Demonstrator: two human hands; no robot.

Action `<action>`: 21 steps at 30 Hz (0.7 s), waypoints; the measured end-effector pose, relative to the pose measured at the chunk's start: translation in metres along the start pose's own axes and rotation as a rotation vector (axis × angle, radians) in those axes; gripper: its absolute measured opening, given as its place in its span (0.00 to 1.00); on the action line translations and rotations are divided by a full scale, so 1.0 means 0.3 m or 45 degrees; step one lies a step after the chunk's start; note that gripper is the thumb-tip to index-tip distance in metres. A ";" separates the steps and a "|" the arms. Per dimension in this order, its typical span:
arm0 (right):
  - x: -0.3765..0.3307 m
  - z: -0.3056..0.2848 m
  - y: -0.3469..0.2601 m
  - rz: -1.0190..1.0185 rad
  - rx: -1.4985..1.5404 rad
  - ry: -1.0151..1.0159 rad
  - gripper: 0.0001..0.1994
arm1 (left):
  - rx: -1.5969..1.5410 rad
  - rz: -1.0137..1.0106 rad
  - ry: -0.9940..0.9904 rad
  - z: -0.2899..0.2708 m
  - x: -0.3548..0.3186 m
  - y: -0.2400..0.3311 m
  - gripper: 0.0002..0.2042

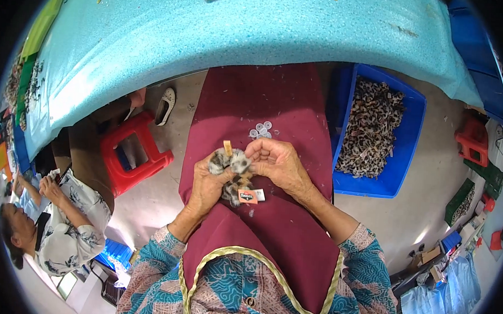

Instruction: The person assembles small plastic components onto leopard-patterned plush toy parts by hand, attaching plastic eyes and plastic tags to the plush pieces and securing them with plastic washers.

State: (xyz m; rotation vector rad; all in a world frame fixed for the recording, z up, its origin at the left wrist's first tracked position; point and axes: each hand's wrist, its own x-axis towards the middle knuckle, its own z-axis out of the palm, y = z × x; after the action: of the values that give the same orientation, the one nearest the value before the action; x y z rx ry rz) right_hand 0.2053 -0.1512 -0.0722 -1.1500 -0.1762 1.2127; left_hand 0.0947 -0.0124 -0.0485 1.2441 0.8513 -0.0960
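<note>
Person seated w/ a dark red apron (248, 101) spread over the lap, both hands up in the middle of it. Left hand (205, 186) is closed round a small spotted fur toy (231, 167), grey-brown w/ dark flecks, thumb pressed against its side. Right hand (276, 161) sits just beside it on the right, fingers curled in and touching the toy's top; can't tell if it's pinching the toy or sth tiny betw. the fingertips. A short tan tab (228, 147) sticks up from the toy's upper end, and an orange tag (248, 196) w/ a white label hangs off its lower end, just under the hands.

On the apron just above the hands, touching each other: a little cluster of white rings (261, 130). Bits of fluff scattered over the cloth.

Right of the apron on the floor, a blue crate (409, 141) heaped w/ the same spotted fur pieces (370, 128). Left of the apron, a red plastic stool (133, 154) and a pale shoe (165, 106) near it. Above all that, a worktop covered in light blue sheet (240, 27), its near edge running past the top of the apron.

Far lower left, another person in a white flowered top (68, 233) sits well apart, their hands busy w/ sth too small to make out.
</note>
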 end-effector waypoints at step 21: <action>-0.046 -0.032 -0.094 0.086 0.123 -0.161 0.16 | -0.320 -0.474 -0.354 -0.006 -0.068 0.074 0.18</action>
State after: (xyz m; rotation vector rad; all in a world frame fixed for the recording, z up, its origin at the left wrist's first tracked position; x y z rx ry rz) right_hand 0.2239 -0.1653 -0.0492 -1.0032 -0.1737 1.3403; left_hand 0.0908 -0.0104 -0.0186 0.8047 0.8144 -0.4384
